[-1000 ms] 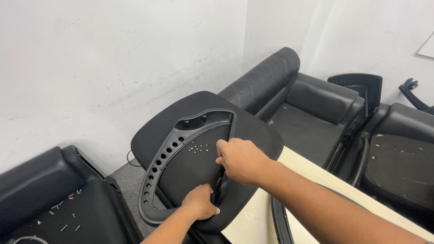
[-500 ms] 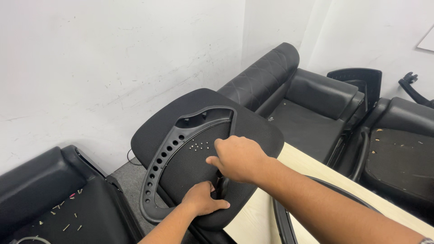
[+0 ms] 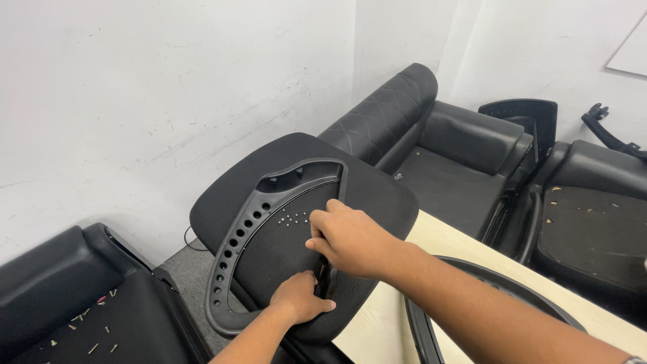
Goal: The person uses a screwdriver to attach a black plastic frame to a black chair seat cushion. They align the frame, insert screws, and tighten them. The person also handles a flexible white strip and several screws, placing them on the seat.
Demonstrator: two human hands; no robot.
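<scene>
Both hands grip the black chair backrest [image 3: 303,236] at its lower frame bar: left hand [image 3: 300,300] just below right hand [image 3: 347,237] (long axis runs up-left, off the bench [image 3: 431,236] edge).

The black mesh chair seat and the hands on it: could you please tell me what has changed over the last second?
Little changed. The right hand slid slightly down the black plastic frame toward the left hand, which kept its grip at the lower edge. The black mesh chair seat stayed tilted against the pale wooden table.
</scene>
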